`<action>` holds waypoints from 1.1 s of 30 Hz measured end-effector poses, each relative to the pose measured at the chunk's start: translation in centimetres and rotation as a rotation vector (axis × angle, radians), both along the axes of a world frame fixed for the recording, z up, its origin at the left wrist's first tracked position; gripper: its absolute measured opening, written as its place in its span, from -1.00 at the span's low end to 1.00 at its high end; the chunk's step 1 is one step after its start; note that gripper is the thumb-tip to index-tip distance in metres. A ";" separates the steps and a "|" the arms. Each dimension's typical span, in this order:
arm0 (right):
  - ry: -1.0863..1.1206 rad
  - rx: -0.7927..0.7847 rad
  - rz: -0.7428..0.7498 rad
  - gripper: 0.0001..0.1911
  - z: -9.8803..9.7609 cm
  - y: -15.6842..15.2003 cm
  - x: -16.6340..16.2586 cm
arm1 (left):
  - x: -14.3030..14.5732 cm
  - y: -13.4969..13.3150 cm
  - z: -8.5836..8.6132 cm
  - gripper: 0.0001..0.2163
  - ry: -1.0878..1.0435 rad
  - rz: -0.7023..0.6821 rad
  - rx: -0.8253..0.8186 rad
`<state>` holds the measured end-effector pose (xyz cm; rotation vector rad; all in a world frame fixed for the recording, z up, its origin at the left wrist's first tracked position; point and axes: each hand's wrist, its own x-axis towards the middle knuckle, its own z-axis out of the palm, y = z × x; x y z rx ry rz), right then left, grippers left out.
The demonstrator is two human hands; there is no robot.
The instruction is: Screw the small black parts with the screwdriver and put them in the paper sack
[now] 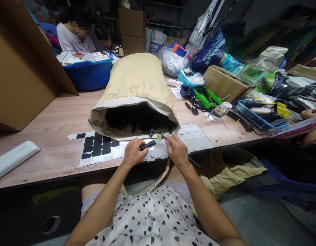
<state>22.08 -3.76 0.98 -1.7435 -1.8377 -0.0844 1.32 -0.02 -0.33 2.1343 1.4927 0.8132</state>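
Well, my left hand (134, 151) is gripping a black piece (148, 145), its fingers closed around the near end, while the free end is pointing toward two o'clock. My right hand (177, 150) is clasping a tool (160, 136) — its yellow-green head is sitting close to the tip of the piece, at one o'clock from it, and I cannot tell whether the two are touching. The dark handle end is poking out of my fist toward four o'clock.

With my hands as the dial's centre, a tan sack (140, 77) is lying on the table (54, 136) at twelve, its mouth facing me and showing dark contents too shadowed to sort out. A small black part (151, 132) is resting at its lip. A sheet of black patches (96, 152) is stretching out at nine, with a white bar (15, 158) lying farther along. Between ten and eleven, a person (74, 36) is sitting behind a blue tub (88, 75). Toward two, a green tray (202, 99) and a clear jar (218, 112) are standing near each other — and a blue basket (272, 127) is holding mixed items nearly at three.
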 end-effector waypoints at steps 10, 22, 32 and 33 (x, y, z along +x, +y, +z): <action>-0.190 0.062 -0.143 -0.70 -2.8 1.5 1.1 | -1.5 -6.5 0.3 -0.85 -0.145 -0.397 0.115; -0.122 0.075 -0.135 -0.70 -3.2 1.5 0.9 | -1.0 -9.0 -3.0 -0.75 0.662 -0.223 -0.713; -0.139 0.110 -0.152 -0.71 -3.2 1.5 0.6 | -0.9 -2.3 5.5 -0.76 0.024 -0.292 -0.442; -0.142 0.112 -0.154 -0.71 -3.2 1.5 0.6 | -0.7 -0.8 5.5 -0.77 0.014 -0.108 -0.330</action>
